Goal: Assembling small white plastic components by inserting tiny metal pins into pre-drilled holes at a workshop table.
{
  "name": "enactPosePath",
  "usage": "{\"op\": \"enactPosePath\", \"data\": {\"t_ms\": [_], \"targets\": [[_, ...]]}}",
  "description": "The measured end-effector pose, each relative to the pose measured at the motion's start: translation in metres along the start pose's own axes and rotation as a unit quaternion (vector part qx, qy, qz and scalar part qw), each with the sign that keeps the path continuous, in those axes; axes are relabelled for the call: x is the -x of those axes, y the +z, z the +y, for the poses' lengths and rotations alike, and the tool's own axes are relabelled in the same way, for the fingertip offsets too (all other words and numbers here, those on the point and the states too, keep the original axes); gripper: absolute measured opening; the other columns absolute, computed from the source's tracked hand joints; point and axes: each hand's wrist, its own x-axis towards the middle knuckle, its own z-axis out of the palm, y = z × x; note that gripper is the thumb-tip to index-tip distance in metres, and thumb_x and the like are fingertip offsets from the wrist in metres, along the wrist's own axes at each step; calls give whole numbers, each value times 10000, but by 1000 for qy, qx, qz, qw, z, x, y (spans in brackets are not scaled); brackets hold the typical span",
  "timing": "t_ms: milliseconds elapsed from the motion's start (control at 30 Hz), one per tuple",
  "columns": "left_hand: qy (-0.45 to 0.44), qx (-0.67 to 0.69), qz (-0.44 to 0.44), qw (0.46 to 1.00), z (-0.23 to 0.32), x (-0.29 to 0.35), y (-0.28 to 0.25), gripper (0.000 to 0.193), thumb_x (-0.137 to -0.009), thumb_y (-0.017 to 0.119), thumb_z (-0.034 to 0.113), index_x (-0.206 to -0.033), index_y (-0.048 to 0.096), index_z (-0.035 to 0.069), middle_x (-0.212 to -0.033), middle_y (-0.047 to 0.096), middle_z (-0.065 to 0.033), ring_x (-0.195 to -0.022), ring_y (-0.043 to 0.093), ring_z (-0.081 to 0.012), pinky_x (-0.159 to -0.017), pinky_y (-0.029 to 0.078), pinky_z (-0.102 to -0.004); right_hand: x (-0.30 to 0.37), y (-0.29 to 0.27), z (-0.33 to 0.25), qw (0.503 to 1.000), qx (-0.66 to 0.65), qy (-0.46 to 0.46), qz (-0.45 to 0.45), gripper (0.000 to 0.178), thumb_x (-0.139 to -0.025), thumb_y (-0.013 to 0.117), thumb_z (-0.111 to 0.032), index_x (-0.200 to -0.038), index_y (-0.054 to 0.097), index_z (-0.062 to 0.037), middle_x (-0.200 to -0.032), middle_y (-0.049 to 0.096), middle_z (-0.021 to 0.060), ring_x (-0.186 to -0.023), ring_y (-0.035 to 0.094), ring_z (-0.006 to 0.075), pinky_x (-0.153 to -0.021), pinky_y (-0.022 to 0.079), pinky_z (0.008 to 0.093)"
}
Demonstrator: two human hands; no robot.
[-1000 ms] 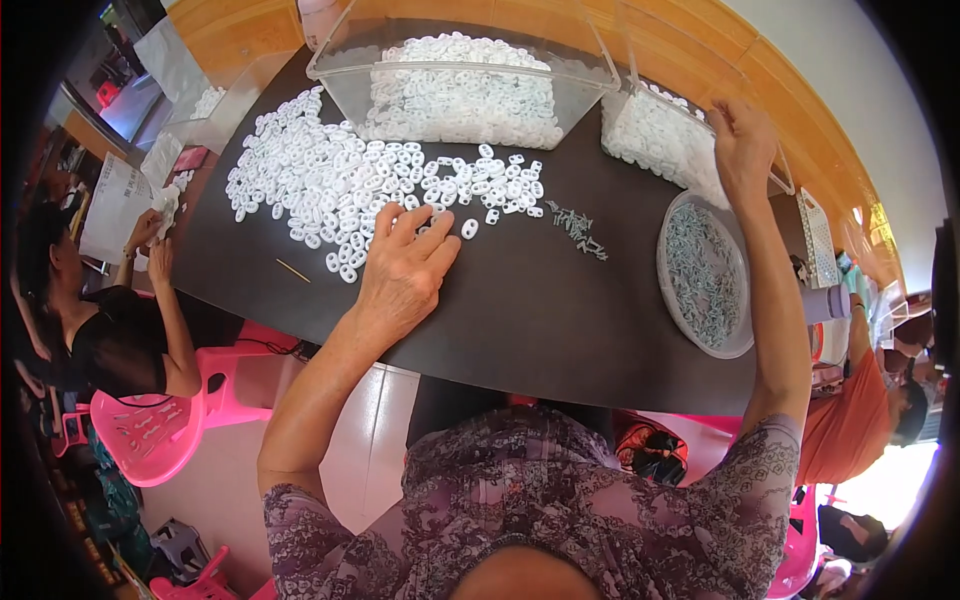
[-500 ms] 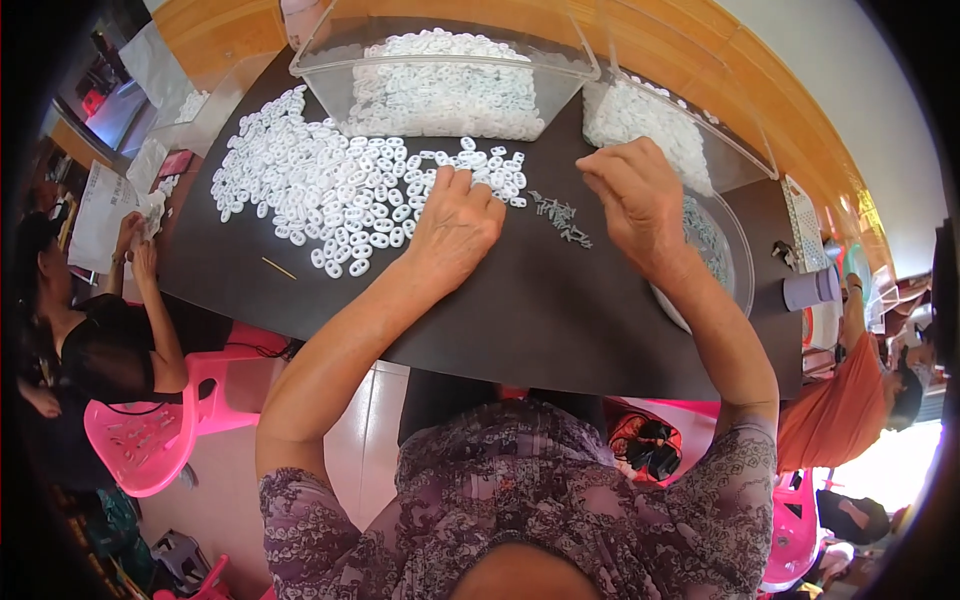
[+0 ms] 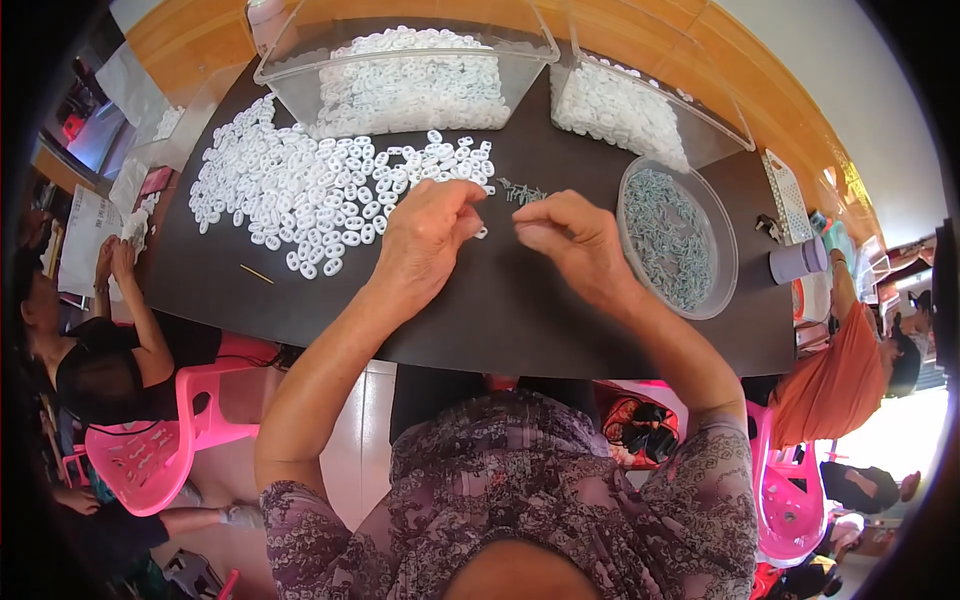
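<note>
My left hand (image 3: 430, 238) is closed over the table, thumb and fingers pinched toward the right; whatever it may hold is hidden. Facing it across a small gap is my right hand (image 3: 575, 245), also pinched, its fingertips pointing left, with anything in them too small to make out. Left of my hands spreads a pile of white oval pieces with two holes each (image 3: 310, 190). One white piece (image 3: 481, 232) lies apart by my left fingertips. Just beyond my right fingers is a little heap of thin grey-green pins (image 3: 522, 193).
A clear box of white pieces (image 3: 410, 85) stands at the back, with another clear box (image 3: 620, 110) to its right. A round clear tub (image 3: 728, 250) of grey-green pins sits right, near a lilac cup (image 3: 798, 262). A thin yellowish stick (image 3: 257, 273) lies left. Other people sit on both sides.
My right hand has come down and left from above the tub's edge toward my left hand. My left hand has drawn back from the white pieces and turned, thumb side toward the right. The view has shifted slightly.
</note>
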Motion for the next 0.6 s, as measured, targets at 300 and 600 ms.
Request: {"op": "enactPosePath", "data": {"t_ms": [300, 600], "targets": [[-205, 336, 54, 918, 22, 27, -1, 212, -810, 638, -10, -1021, 610, -7, -853, 619, -42, -757, 564, -77, -677, 459, -205, 11, 24, -29, 954, -248, 162, -56, 74, -825, 649, -50, -860, 643, 15, -774, 639, 21, -725, 569, 60, -659, 460, 210], [-291, 431, 78, 851, 33, 48, 5, 136, -862, 626, 49, -976, 624, -25, -853, 620, -21, -747, 542, -52, -676, 449, -185, 24, 36, -32, 952, -256, 163, -28, 95, -836, 650, -82, -866, 645, 8, -780, 636, 12, -709, 548, 55, -634, 435, 204]]}}
